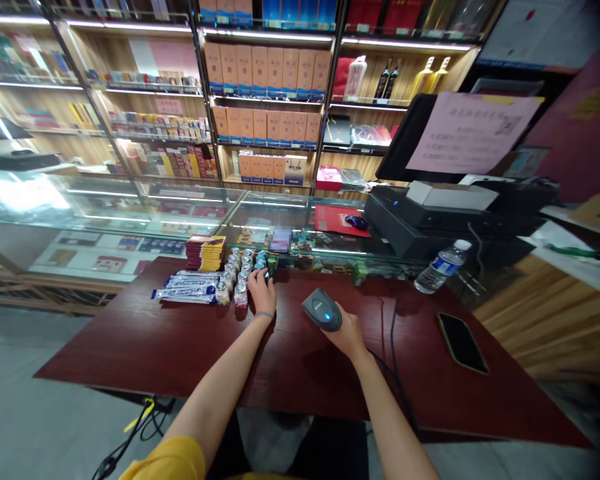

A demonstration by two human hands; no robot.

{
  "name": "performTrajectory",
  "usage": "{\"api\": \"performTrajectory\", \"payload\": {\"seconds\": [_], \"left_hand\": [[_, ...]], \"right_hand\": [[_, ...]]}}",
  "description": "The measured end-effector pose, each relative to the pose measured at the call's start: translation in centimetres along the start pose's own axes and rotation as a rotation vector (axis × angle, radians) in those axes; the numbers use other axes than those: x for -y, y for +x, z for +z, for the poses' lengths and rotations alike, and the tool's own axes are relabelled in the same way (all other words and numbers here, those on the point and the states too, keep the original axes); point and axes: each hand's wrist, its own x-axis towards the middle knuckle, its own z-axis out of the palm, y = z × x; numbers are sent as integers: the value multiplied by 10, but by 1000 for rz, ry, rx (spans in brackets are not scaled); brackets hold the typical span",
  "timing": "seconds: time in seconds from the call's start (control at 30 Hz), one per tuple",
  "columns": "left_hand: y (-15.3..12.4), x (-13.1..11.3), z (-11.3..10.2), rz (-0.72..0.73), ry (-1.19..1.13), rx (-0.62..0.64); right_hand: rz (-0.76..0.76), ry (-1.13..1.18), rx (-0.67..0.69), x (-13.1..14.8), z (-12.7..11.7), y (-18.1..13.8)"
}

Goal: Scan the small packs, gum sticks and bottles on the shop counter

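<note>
My left hand (261,288) reaches to a cluster of several small bottles (240,270) on the dark red table (180,347), its fingers closed around one bottle at the cluster's right edge. My right hand (347,331) holds a grey barcode scanner (323,309) with a blue light, pointed toward the bottles. The scanner's cable (393,333) trails back across the table. Blue snack packets (187,288) lie left of the bottles, and a stack of red and yellow packs (206,252) stands behind them.
A black phone (463,342) lies at the table's right. A water bottle (441,266) lies on its side near a black cash register (430,213) with a screen and a pink notice. A glass counter (180,207) and stocked shelves (265,87) stand behind.
</note>
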Motion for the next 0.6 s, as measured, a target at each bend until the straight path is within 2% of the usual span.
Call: {"api": "performTrajectory", "payload": {"seconds": [0.13, 0.3, 0.43, 0.53, 0.6], "left_hand": [[1, 0, -1, -3, -22, 14], [-2, 0, -5, -11, -90, 100], [-4, 2, -11, -51, -187, 87], [-5, 4, -12, -153, -368, 133], [-6, 4, -12, -312, -572, 228]], "right_hand": [[6, -22, -10, -2, 0, -1], [-22, -18, 10, -2, 0, -2], [-43, -69, 26, 0, -1, -3], [-55, -95, 26, 1, -1, -4], [-53, -106, 35, 2, -1, -5]]}}
